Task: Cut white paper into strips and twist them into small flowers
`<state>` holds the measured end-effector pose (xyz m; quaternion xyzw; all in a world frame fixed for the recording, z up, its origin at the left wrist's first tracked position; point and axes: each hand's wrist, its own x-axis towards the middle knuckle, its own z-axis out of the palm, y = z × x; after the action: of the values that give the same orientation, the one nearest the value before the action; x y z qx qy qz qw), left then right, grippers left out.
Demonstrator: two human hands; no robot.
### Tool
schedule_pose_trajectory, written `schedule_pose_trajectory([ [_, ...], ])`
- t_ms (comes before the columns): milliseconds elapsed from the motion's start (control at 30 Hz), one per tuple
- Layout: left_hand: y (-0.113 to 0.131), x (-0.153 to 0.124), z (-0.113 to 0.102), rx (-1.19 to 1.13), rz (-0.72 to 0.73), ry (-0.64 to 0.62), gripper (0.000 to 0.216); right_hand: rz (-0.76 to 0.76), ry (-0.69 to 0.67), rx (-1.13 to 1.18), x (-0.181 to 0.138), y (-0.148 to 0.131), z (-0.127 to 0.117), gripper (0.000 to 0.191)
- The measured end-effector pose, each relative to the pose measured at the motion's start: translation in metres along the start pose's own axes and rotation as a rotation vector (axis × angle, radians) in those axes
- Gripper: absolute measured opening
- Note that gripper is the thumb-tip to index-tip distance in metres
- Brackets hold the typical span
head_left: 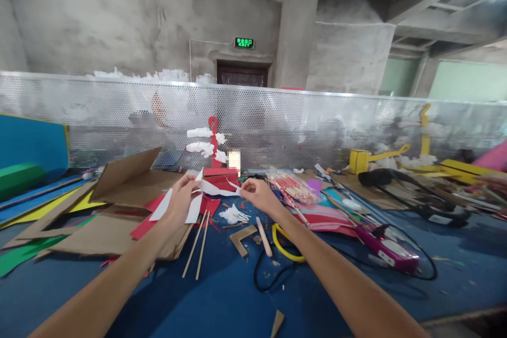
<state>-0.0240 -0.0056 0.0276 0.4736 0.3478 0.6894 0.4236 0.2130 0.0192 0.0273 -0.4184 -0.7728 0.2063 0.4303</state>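
Note:
My left hand (182, 195) is closed around several white paper strips (195, 206) that hang down from it. One strip stretches across to my right hand (255, 194), which pinches its far end between thumb and fingers. Both hands hover over the blue table (222, 296). Just behind them stands a red paper tree model (214, 156) with white paper tufts on its branches. Below my hands lie two thin wooden sticks (198, 245), a white paper scrap (234, 215) and a wooden dowel (263, 236).
Brown cardboard sheets (119, 206) and red and green paper lie on the left. A yellow ring (283, 245), a black cable and a pink glue gun (386, 248) sit on the right, beside a bag of sticks (292, 185). A perforated metal screen (317, 121) runs along the table's back.

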Motion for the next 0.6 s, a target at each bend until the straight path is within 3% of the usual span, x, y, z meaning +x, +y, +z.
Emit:
schedule_pose_trajectory([
  [200, 0.002, -0.007, 0.007, -0.194, -0.050, -0.125, 0.017, 0.111, 0.113, 0.211, 0.005, 0.003, -0.008, 0.020],
  [333, 0.000, -0.004, 0.004, -0.243, 0.000, -0.126, 0.016, 0.186, 0.206, 0.386, 0.009, 0.008, -0.011, 0.024],
  [433, 0.004, -0.006, 0.005, -0.208, -0.050, -0.168, 0.018, 0.190, 0.238, 0.519, 0.009, 0.007, -0.013, 0.027],
  [500, 0.008, -0.012, 0.007, -0.066, -0.152, -0.288, 0.021, 0.179, 0.240, 0.589, 0.008, 0.005, -0.013, 0.029],
  [600, 0.014, -0.026, 0.013, 0.272, -0.222, -0.592, 0.024, 0.170, 0.231, 0.627, 0.007, 0.001, -0.013, 0.032],
])
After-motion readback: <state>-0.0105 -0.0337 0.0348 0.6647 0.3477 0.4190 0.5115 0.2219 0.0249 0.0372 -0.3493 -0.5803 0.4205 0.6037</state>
